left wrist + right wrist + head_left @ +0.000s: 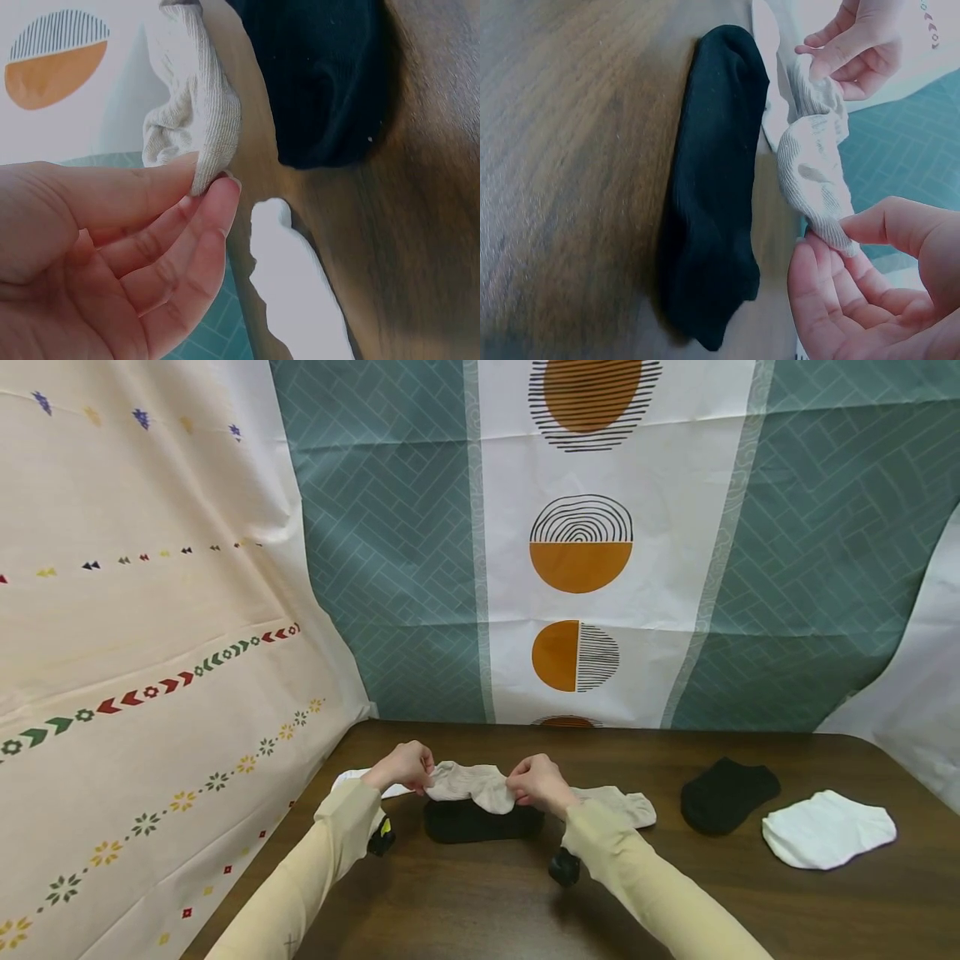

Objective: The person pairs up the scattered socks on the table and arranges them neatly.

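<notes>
Between my two hands a light beige ribbed sock (471,782) is held up above the table. My left hand (406,767) pinches one end between thumb and fingertips; my right hand (542,783) pinches the other end the same way. Just below and nearer to me lies a black sock (483,822), flat on the wood. A white sock (296,292) lies by my left hand, partly hidden behind it in the head view. Another beige sock (618,805) rests beside my right wrist, partly covered by the hand and sleeve.
On the right side of the brown wooden table (465,902) lie a second black sock (727,795) and a second white sock (828,829). A patterned curtain (390,568) hangs along the back edge, and a cream cloth (150,693) hangs at the left.
</notes>
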Available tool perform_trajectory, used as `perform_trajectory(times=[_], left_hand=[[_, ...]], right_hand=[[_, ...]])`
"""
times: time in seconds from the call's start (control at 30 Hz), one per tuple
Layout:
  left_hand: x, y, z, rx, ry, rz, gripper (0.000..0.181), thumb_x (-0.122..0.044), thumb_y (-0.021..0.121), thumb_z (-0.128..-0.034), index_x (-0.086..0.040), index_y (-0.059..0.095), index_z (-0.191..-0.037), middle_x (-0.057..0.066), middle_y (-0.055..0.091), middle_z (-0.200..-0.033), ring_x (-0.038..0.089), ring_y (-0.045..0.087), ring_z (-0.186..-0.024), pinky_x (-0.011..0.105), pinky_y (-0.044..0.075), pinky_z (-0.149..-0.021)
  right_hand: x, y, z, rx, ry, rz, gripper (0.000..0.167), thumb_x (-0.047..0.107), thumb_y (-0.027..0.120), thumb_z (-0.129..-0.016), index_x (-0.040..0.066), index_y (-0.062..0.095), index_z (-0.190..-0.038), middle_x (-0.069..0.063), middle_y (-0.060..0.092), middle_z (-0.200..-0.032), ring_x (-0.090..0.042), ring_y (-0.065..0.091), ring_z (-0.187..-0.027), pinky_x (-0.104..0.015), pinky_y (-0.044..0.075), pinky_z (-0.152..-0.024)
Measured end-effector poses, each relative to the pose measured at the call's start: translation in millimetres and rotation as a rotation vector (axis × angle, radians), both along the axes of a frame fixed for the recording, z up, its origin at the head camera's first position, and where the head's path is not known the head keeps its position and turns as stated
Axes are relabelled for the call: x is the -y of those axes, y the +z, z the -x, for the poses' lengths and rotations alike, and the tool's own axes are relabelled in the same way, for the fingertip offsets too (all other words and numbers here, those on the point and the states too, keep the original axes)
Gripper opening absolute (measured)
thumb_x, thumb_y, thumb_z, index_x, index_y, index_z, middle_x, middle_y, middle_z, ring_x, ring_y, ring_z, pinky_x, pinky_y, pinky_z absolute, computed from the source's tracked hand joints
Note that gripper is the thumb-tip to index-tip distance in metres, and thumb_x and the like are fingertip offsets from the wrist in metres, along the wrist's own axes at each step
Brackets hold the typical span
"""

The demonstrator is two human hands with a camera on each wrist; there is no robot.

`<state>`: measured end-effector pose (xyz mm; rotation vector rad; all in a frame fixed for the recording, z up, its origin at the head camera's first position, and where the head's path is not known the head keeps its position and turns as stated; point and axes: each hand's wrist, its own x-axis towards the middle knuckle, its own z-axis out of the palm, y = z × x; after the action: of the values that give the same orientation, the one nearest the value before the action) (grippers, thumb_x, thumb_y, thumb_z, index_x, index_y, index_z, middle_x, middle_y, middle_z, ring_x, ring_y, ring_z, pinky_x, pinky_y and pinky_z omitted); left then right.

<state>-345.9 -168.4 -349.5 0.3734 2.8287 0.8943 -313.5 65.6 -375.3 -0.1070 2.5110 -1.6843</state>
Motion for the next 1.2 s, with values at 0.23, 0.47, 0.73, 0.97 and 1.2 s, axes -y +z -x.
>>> perform_trajectory(times=[0.23, 0.47, 0.73, 0.97, 1.2], left_hand=[[-8.8, -1.7, 0.7, -0.001, -0.018, -0.016, 0.018, 0.008, 0.069, -0.0698, 0.000, 0.054, -0.066, 0.007, 0.055, -0.059, 0.023, 0.062, -0.053, 0.031, 0.050, -0.051], [-18.7, 0.7, -1.5, 0.003, -0.021, -0.032, 0.017, 0.009, 0.069, -0.0693, 0.002, 0.054, -0.067, 0.009, 0.055, -0.057, 0.025, 0.062, -0.054, 0.035, 0.050, -0.054], [-26.3, -0.7, -0.5, -0.008, -0.022, -0.030, 0.020, 0.008, 0.070, -0.0695, -0.001, 0.053, -0.065, 0.008, 0.054, -0.058, 0.023, 0.062, -0.053, 0.035, 0.050, -0.054], [-31.2, 0.0, 1.1, -0.015, -0.030, -0.043, 0.018, 0.009, 0.067, -0.0703, -0.001, 0.052, -0.064, 0.008, 0.055, -0.058, 0.023, 0.062, -0.053, 0.033, 0.050, -0.052], [-38.4, 1.4, 0.8, -0.044, -0.058, -0.036, 0.019, 0.009, 0.066, -0.0704, -0.001, 0.051, -0.063, 0.006, 0.054, -0.058, 0.023, 0.062, -0.053, 0.031, 0.048, -0.050]], right_hand=[[-9.0, 1.4, 2.4, -0.024, -0.024, -0.042, 0.005, -0.001, 0.062, -0.078, -0.005, 0.063, -0.081, -0.010, 0.058, -0.068, -0.017, 0.058, -0.057, -0.032, 0.050, -0.058], [-16.1, 2.6, 2.6, -0.035, -0.037, -0.028, 0.006, -0.003, 0.061, -0.077, -0.006, 0.063, -0.082, -0.009, 0.058, -0.069, -0.017, 0.058, -0.059, -0.033, 0.050, -0.058], [-23.9, 2.3, 4.4, -0.030, -0.044, -0.029, 0.006, -0.003, 0.061, -0.078, -0.007, 0.063, -0.083, -0.009, 0.057, -0.072, -0.017, 0.057, -0.061, -0.031, 0.050, -0.057], [-31.0, 1.2, 4.1, -0.030, -0.045, -0.010, 0.008, -0.003, 0.058, -0.077, -0.007, 0.062, -0.082, -0.009, 0.057, -0.073, -0.016, 0.055, -0.060, -0.035, 0.050, -0.060], [-39.8, 1.4, 4.8, -0.036, -0.067, -0.022, 0.009, -0.001, 0.058, -0.078, -0.007, 0.063, -0.084, -0.010, 0.058, -0.072, -0.017, 0.056, -0.059, -0.032, 0.050, -0.057]])
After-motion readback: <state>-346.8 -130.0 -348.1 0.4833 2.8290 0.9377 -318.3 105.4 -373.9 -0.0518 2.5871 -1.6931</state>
